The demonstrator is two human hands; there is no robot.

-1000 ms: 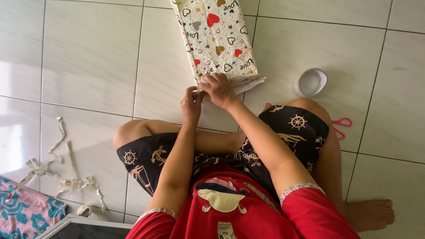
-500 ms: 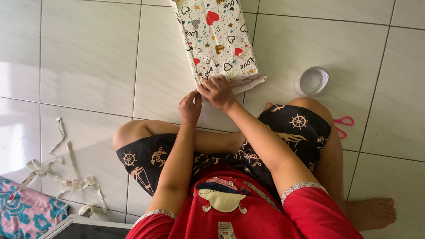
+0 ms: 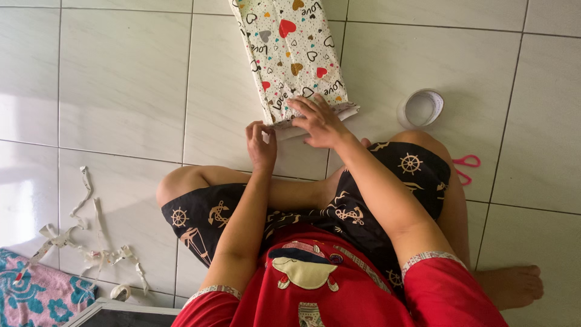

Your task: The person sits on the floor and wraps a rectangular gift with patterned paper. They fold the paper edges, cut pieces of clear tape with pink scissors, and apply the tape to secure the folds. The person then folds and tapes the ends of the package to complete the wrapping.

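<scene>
A box wrapped in white paper with coloured hearts [image 3: 290, 54] lies on the tiled floor in front of my crossed legs. My right hand [image 3: 319, 121] rests flat on the box's near end, fingers spread over the folded paper flap. My left hand [image 3: 261, 144] is at the near left corner of the box, fingers curled and pinching the paper edge there.
A roll of clear tape [image 3: 422, 109] stands on the floor to the right of the box. Pink-handled scissors [image 3: 465, 168] peek out beside my right knee. Strips of white paper scrap [image 3: 91, 242] lie at the left, near a blue-and-pink patterned cloth [image 3: 36, 293].
My right hand slid to the right along the box's near end and flattened on the flap. My left hand dropped slightly and stays at the left corner.
</scene>
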